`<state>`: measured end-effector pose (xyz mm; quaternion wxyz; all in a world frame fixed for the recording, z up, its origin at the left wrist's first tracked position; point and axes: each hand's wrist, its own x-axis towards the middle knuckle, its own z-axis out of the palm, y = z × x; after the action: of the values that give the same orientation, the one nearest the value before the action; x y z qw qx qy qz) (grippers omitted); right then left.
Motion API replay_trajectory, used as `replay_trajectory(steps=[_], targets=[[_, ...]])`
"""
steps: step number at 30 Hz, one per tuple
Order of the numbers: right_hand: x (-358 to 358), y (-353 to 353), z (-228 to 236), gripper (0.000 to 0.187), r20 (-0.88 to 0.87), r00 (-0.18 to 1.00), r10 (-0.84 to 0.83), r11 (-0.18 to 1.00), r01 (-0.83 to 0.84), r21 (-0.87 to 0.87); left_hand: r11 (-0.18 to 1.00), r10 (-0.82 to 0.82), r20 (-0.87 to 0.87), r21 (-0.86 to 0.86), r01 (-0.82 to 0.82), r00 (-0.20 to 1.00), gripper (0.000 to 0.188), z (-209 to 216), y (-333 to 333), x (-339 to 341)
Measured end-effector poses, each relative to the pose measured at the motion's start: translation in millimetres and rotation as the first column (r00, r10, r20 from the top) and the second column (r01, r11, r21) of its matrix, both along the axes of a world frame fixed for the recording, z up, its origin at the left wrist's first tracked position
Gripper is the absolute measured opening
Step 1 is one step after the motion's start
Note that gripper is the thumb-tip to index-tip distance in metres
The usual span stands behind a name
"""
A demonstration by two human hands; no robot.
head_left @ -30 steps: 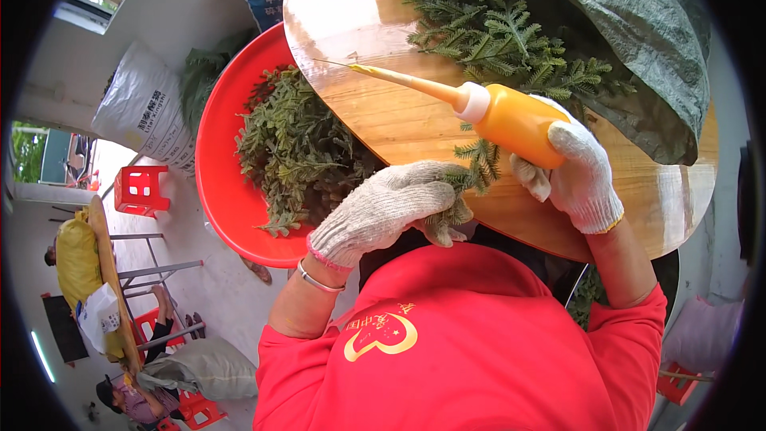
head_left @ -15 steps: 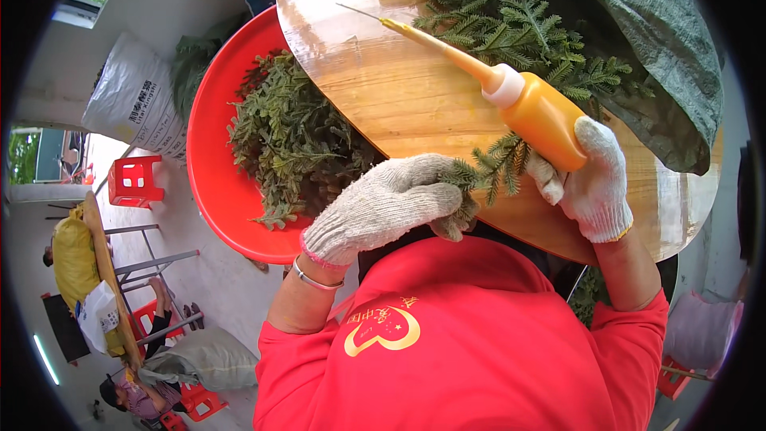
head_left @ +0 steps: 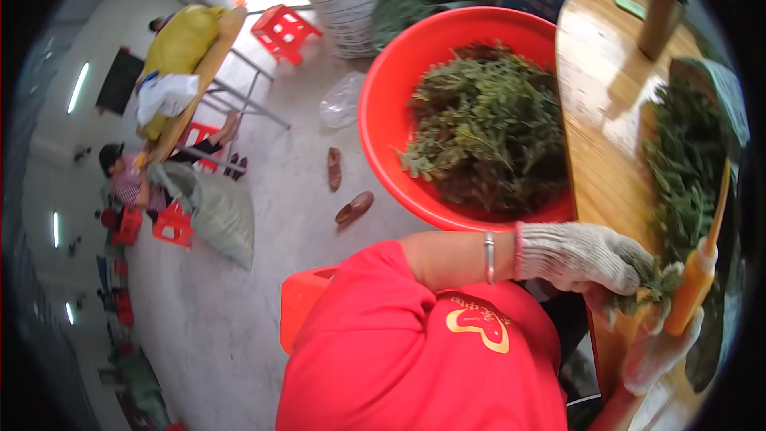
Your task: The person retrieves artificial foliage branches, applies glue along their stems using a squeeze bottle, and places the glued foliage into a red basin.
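My left hand, in a white knitted glove, is closed on a small green artificial fir sprig at the edge of the wooden table. My right hand, gloved too, grips an orange squeeze bottle whose long thin nozzle points up and away. Its fingers are partly hidden behind the bottle, close to the sprig. A heap of green fir sprigs lies on the table beyond both hands. More sprigs fill a large red basin left of the table.
A brown cup stands at the table's far end. White and blue sacks are behind the basin. Brown shoes and a plastic bag lie on the floor. At far left, a person sits near another table and red stools.
The view has swung left, so the table, basin and my hands now appear farther right. My left hand still holds the sprig, and my right still holds the bottle, now pointing more upward in the picture.
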<state>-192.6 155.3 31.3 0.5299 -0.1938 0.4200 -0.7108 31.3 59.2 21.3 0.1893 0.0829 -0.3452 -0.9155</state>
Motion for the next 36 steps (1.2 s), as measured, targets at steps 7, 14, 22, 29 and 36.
replay_trajectory(steps=[7,14,22,29,36], targets=[[-10,-17,-8,0.068,-0.360,0.898,0.252,0.910,-0.346,-0.227,0.931,0.001,-0.314,0.346,0.114,0.950,0.046,-32,21,-16],[2,-30,0,0.068,-0.508,0.848,0.150,0.968,-0.231,-0.099,0.993,0.078,0.069,-0.090,-0.072,0.995,0.015,-26,27,0],[21,-31,-5,0.068,-0.549,0.811,0.204,0.973,-0.228,0.024,0.837,0.108,0.281,-0.544,0.066,0.953,0.032,-13,40,-10],[37,-27,-14,0.069,-0.536,0.805,0.255,0.964,-0.252,0.081,0.899,0.406,0.463,-0.357,-0.254,0.788,0.040,9,17,47],[21,-10,-17,0.070,-0.480,0.857,0.188,0.982,-0.153,0.110,0.278,0.832,0.207,-0.958,-0.064,0.515,0.036,13,-31,27]])
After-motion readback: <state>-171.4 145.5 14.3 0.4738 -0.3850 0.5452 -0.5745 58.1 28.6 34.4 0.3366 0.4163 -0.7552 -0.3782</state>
